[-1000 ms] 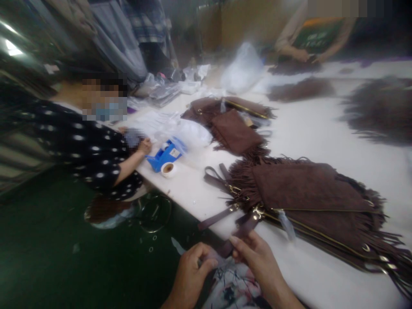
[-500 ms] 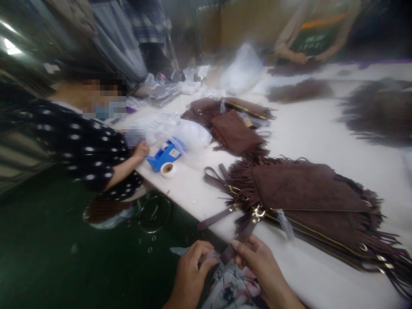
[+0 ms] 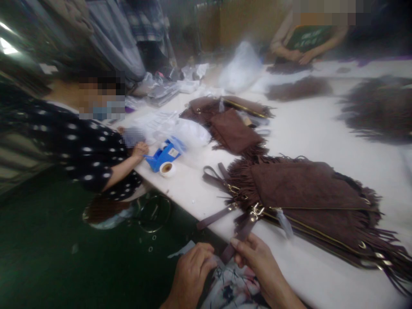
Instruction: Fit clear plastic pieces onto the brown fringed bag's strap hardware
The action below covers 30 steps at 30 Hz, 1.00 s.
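My right hand (image 3: 259, 264) pinches the dark brown wrist strap (image 3: 236, 244) near its end, thumb on top. By a gold clasp (image 3: 256, 211) the strap joins a stack of fringed brown suede bags (image 3: 296, 184) lying on the white table. Just left of the strap end, my left hand (image 3: 193, 272) is closed with its fingertips together. A pale, see-through plastic strip (image 3: 182, 249) sticks out behind its knuckles; the part within the fingers is mostly hidden. Both hands are over my floral-patterned clothing (image 3: 230, 285), at the table's near edge.
A blue tape dispenser (image 3: 164, 155) and a tape roll (image 3: 166, 169) stand by the table edge. Beyond lie more brown bags (image 3: 236, 131) and clear plastic bags (image 3: 193, 131). A co-worker in a dotted top (image 3: 86, 150) sits left; another person (image 3: 305, 40) works across the white table (image 3: 305, 128).
My left hand has turned slightly, and more of the plastic strip shows behind it. My right hand keeps its hold on the strap. The far person's hands have shifted a little.
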Available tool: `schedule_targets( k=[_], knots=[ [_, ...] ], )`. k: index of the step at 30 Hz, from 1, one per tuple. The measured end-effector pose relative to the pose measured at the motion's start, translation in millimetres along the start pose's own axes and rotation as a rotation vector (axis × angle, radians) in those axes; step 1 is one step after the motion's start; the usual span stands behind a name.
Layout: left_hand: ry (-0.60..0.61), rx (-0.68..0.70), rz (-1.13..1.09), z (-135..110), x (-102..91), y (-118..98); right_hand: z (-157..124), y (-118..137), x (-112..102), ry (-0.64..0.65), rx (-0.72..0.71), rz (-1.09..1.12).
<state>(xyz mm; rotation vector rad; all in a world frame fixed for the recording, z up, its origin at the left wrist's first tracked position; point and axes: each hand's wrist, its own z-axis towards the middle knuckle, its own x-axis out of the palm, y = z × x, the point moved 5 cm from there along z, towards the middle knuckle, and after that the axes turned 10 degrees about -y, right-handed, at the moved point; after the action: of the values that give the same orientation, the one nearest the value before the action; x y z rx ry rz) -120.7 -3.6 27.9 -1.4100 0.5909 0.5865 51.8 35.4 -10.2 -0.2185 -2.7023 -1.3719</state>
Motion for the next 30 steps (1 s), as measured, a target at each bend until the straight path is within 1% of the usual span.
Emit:
schedule_targets(
  k=[10, 14, 17, 20, 22, 24, 27, 30],
  knots=[
    [0.006, 0.061, 0.033, 5.6, 3.9, -9.7, 1.4, -0.7, 0.2, 0.028, 0.006, 0.011],
    [-0.009, 0.177, 0.107, 2.2, 7.8, -7.5, -0.7, 2.8, 0.5, 0.016, -0.017, -0.018],
    [-0.008, 0.280, 0.183, -2.9, 10.7, -6.2, 0.1, 1.0, 1.0, 0.016, -0.008, -0.013],
    [-0.004, 0.326, 0.199, -5.2, 11.2, -7.9, 3.3, -3.5, 0.9, 0.018, 0.008, -0.004],
    [0.007, 0.282, 0.134, -3.6, 9.9, -9.6, 4.9, -4.8, 1.0, 0.030, 0.002, 0.007],
    [0.034, 0.198, 0.029, -0.5, 8.7, -11.4, 5.6, -4.0, 1.1, 0.042, -0.010, 0.016],
    [0.090, 0.011, -0.117, 3.4, 8.5, -10.7, 5.4, -1.5, 0.8, 0.050, -0.020, 0.001],
    [0.130, -0.201, -0.203, 3.8, 10.3, -4.6, 4.8, -0.6, 0.7, 0.055, -0.029, -0.001]
  ],
)
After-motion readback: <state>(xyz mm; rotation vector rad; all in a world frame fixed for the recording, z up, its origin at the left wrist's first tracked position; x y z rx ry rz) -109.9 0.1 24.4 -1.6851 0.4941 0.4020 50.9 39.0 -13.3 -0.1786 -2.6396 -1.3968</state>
